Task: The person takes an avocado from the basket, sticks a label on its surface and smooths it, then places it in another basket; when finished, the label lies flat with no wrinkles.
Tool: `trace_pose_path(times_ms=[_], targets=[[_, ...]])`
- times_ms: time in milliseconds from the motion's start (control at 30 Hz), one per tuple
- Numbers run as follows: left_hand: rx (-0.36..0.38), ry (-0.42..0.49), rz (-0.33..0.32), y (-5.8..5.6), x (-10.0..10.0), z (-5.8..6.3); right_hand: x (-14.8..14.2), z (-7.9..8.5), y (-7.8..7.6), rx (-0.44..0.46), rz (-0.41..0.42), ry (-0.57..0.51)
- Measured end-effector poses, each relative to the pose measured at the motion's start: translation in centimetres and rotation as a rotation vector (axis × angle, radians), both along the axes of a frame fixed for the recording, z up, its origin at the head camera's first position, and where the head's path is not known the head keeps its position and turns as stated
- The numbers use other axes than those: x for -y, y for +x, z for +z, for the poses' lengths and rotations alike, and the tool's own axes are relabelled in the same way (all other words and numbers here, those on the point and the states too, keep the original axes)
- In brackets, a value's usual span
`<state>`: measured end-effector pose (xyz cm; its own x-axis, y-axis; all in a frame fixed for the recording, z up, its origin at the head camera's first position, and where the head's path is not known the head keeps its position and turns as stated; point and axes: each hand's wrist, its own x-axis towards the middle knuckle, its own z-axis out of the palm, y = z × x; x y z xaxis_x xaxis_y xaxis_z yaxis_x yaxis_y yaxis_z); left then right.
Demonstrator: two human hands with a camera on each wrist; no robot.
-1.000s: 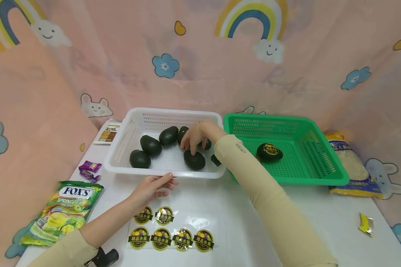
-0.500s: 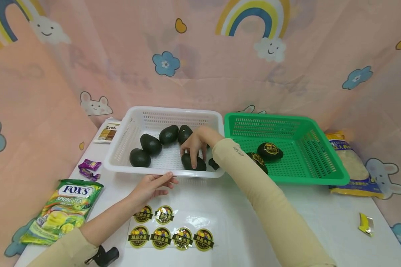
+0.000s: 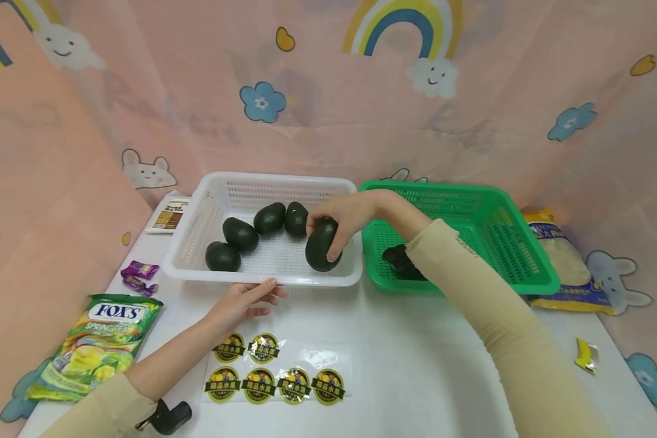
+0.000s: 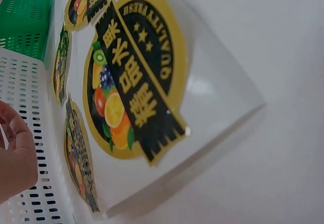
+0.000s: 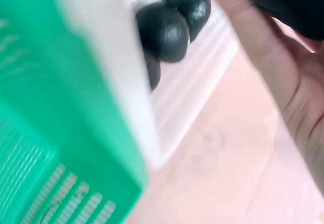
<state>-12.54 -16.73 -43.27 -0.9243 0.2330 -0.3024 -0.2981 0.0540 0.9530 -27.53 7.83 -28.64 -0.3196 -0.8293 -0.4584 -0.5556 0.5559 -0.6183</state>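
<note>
My right hand (image 3: 347,219) grips a dark green avocado (image 3: 319,246), raised at the right end of the white basket (image 3: 263,277). Its thumb lies down the near side of the fruit. Several more avocados (image 3: 241,235) sit in the basket's left and back parts; they also show as dark rounded avocados (image 5: 163,31) in the right wrist view. My left hand (image 3: 249,302) is at the basket's front rim, its thumb touching the edge and its fingers loosely bent below. The left wrist view shows part of that hand (image 4: 15,155) beside the slotted wall.
A green basket (image 3: 525,255) adjoins on the right, its contents partly hidden by my sleeve. In front lies a clear sheet of round fruit stickers (image 3: 258,385). A candy bag (image 3: 101,347), purple wrapped sweets (image 3: 139,271) and a blue-and-yellow bag (image 3: 564,261) flank the baskets.
My right hand has lifted the avocado off the white basket's floor and tilted it upright. My right forearm has swung rightward over the green basket. The left hand keeps its place at the rim.
</note>
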Motion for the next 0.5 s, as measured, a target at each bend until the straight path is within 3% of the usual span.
trace_pose_path(times_ms=[233,500], targets=[[-0.013,0.002,-0.016,0.0,0.1,0.1,-7.7,0.0,4.1,-0.109,-0.109,-0.165],[-0.008,-0.001,-0.015,0.2,0.2,0.2,-14.1,-4.0,10.7,-0.144,-0.033,-0.305]])
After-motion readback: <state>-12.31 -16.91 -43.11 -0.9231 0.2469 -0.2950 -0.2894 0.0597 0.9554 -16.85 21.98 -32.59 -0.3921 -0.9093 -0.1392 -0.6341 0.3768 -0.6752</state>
